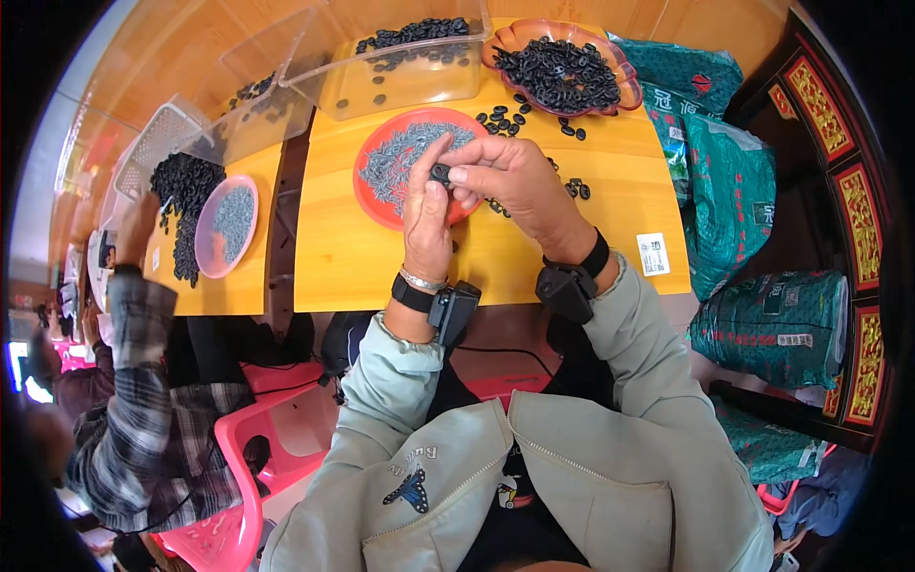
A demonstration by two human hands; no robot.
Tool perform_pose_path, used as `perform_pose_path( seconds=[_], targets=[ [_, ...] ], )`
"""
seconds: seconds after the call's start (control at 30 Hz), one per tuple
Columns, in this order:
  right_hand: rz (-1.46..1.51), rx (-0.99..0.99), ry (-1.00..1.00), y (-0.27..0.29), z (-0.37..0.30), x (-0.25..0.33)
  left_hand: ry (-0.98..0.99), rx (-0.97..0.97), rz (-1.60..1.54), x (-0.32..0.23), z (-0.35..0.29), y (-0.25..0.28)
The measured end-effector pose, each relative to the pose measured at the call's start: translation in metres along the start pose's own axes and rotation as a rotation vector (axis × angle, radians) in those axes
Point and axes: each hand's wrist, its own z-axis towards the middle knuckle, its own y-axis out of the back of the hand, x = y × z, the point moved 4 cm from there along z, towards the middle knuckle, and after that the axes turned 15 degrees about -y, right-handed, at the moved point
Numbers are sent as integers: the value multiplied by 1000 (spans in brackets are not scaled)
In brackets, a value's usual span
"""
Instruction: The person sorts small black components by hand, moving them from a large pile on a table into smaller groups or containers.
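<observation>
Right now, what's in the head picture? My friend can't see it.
A person's left hand and right hand hold a small black piece over a red plate of grey bits on a yellow table. Behind: a brown bowl.

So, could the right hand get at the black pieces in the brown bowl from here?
Likely yes: the bowl is open-topped and only loose black pieces lie between it and the right hand, though its fingers hold a black piece.

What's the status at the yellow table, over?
Right hand gripping small black oval piece, left hand touching it. Round red plastic tray of small grey pieces beneath. Loose black pieces scattered beside it.
</observation>
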Motion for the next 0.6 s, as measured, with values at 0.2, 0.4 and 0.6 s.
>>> perform_pose_path(
  seconds=[0.2,0.4,0.6],
  targets=[
    [13,15,1,-3,-3,2,-60,4,-44,0,-3,-1],
    [27,68,10,-7,-5,4,-107,-81,-53,-8,-5,-12],
    [-51,85,37,-5,-3,3,-105,-108,-127,-1,-5,-12]
  ],
)
